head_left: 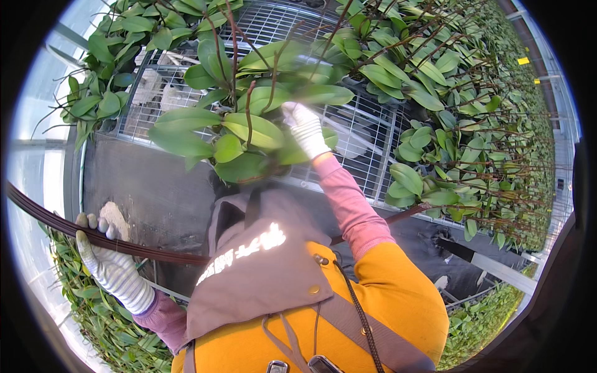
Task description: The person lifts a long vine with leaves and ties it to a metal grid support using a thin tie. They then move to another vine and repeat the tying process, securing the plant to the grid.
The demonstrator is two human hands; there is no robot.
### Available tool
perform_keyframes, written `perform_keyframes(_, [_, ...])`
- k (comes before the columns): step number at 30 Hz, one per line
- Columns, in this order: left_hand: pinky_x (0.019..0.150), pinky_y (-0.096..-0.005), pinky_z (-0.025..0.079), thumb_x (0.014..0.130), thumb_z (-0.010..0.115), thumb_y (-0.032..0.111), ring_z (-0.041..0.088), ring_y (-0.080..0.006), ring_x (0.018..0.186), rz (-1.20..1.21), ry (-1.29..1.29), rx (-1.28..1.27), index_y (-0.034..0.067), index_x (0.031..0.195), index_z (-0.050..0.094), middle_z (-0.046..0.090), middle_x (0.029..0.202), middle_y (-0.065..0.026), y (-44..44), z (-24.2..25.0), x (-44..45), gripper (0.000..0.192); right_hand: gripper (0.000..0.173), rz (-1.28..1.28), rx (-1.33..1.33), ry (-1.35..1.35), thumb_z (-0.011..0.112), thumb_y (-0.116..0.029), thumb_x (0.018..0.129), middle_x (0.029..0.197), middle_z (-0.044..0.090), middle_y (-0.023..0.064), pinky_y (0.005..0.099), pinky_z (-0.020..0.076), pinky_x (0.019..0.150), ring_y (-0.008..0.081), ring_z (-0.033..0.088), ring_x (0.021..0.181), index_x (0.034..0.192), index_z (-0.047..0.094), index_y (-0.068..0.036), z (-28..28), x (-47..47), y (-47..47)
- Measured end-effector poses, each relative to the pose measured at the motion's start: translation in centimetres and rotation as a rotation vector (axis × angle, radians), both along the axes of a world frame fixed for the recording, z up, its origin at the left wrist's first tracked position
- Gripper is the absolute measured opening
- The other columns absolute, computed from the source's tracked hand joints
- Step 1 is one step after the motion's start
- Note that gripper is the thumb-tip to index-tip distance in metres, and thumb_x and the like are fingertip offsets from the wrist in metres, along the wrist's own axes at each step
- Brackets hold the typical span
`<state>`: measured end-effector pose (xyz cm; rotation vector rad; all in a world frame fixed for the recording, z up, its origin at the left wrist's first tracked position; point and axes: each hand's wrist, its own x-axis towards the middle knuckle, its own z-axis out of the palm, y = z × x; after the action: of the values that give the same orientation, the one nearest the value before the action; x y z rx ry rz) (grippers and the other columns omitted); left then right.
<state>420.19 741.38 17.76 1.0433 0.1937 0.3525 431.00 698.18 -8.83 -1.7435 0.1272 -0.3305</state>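
Observation:
My left hand (112, 263), in a striped knit glove with grey fingertips, grips a bundle of long, thin, dark-brown rods (154, 253). The bundle bows from the left rim and passes behind my apron (261, 275); its far end (410, 212) shows at the right. My right hand (303, 126), gloved alike, is at the broad green leaves of an orchid plant (254, 128) before me. Its fingers are curled near a leaf, and blur hides whether they pinch anything. Bare reddish-brown flower stems (250, 112) rise from among the leaves.
A wire-mesh bench (359, 135) lies under the plants. Dense rows of potted orchids (471, 140) fill the right side, with more orchids (100, 88) at the upper left. A dark ground cover (140, 177) and a metal rail (503, 270) are near me.

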Motion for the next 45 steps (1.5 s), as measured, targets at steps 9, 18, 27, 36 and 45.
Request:
perform_keyframes(9, [0.083,-0.0264,0.051,0.093,0.07,0.011,0.058,-0.0135,0.093,-0.02,0.002,0.005,-0.005,0.138,0.05,0.06,0.108,-0.0055,-0.2,0.5,-0.3,0.052,0.028,-0.007,-0.366,0.146,0.063,-0.021,0.094,0.11,0.07,0.0194,0.0424,0.0519,0.091,0.0364,0.067,0.099,0.117,0.067,-0.005,-5.1,-0.4,0.6])
perform_keyframes(18, [0.086,-0.0315,0.05,0.091,0.076,0.013,0.06,-0.0148,0.09,0.006,-0.001,0.197,0.002,0.126,0.062,0.065,0.101,-0.0042,2.5,0.6,-0.3,0.04,0.032,0.304,-0.59,-0.04,0.061,-0.034,0.096,0.091,0.069,0.0175,0.0428,0.0543,0.079,0.0346,0.068,0.088,0.102,0.067,-0.003,18.0,-8.8,7.7])
perform_keyframes(27, [0.096,-0.035,0.048,0.092,0.074,0.017,0.062,-0.0203,0.101,-0.245,0.001,0.036,0.005,0.116,0.062,0.065,0.11,-0.0088,4.3,0.4,-0.8,0.03,0.025,0.624,-0.291,-0.27,0.069,-0.03,0.09,0.09,0.069,0.0132,0.0437,0.0537,0.069,0.0359,0.067,0.081,0.1,0.069,-0.007,25.7,-10.8,31.4])
perform_keyframes(36, [0.076,-0.0295,0.043,0.094,0.074,0.029,0.052,-0.0127,0.082,-0.363,0.013,-0.032,0.008,0.114,0.062,0.057,0.1,-0.0024,6.8,0.2,0.2,0.031,0.022,-0.069,0.151,-0.093,0.064,-0.012,0.1,0.089,0.073,0.0071,0.021,0.0529,0.059,0.0083,0.067,0.07,0.118,0.069,0.0,25.7,-15.4,13.6])
perform_keyframes(45, [0.067,-0.0262,0.039,0.097,0.07,0.028,0.046,-0.0117,0.073,-0.326,0.007,-0.069,0.007,0.115,0.06,0.055,0.094,-0.0014,7.8,0.4,1.4,0.029,0.022,-0.248,-0.555,0.082,0.055,-0.013,0.103,0.091,0.074,0.0135,0.0316,0.0583,0.069,0.02,0.074,0.077,0.122,0.064,-0.007,7.3,-14.7,4.6])
